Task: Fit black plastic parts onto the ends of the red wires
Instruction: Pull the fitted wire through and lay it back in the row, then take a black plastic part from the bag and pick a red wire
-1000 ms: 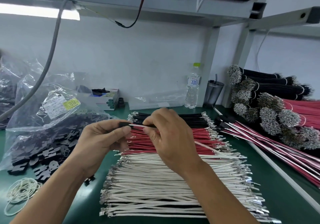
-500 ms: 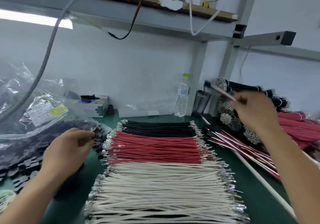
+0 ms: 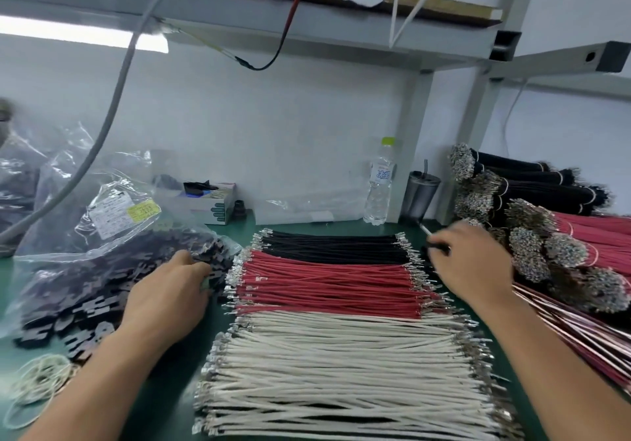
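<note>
A flat row of red wires [image 3: 331, 283] with metal terminals lies mid-table, between black wires [image 3: 334, 246] behind and white wires [image 3: 341, 365] in front. Loose black plastic parts [image 3: 99, 290] spill from a clear bag [image 3: 112, 215] on the left. My left hand [image 3: 170, 293] reaches into those parts at the bag's mouth; its fingertips are buried, so any grip is hidden. My right hand [image 3: 471, 263] is at the right end of the rows, pinching a thin wire with a black part [image 3: 438, 246] on it, low over the table.
Fitted pink-red wires [image 3: 573, 331] lie in a pile on the right. Tied bundles of black and red wires [image 3: 532, 249] are stacked behind them. A water bottle [image 3: 380, 184], a cup [image 3: 420, 194] and a small box [image 3: 208, 201] stand by the wall. Rubber bands [image 3: 37, 382] lie front left.
My hands parted from the middle. The right hand carried the fitted wire up and right, then lowered it toward the right side. The left hand moved into the black parts.
</note>
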